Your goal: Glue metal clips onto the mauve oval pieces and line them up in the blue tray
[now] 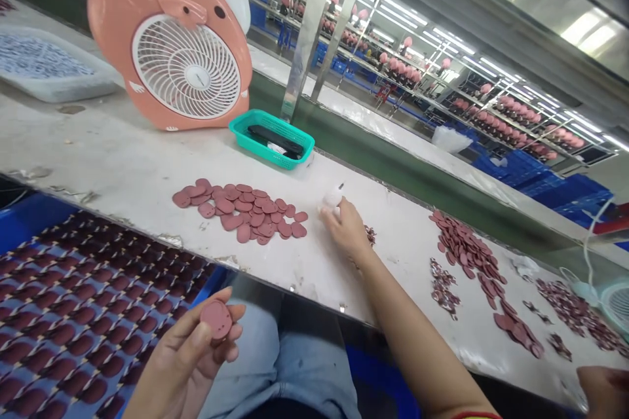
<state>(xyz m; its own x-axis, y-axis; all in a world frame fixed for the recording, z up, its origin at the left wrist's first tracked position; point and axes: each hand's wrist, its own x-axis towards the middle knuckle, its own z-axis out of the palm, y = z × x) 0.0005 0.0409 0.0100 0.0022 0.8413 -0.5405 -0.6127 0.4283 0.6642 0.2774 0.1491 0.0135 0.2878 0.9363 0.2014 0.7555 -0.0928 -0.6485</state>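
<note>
My left hand (pixel 196 340) is above my lap and holds a round maroon-pink disc (pixel 216 319) with small holes, gripped between thumb and fingers. My right hand (pixel 346 229) lies on the white work table (pixel 147 150), its fingertips closed on a small white tuft (pixel 333 196). To its left is a loose pile of maroon-pink discs (pixel 240 213). More discs and dark scraps (pixel 466 249) lie in heaps to its right. A blue tray (pixel 83 314) with rows of similar discs sits below the table edge, beside my left hand.
A pink animal-shaped fan (pixel 187 59) and a teal basket (pixel 272 137) holding a black object stand at the table's far side. A white tray (pixel 49 65) lies far left. A co-worker's hand (pixel 602 389) shows at lower right. Shelves of pink items stand beyond.
</note>
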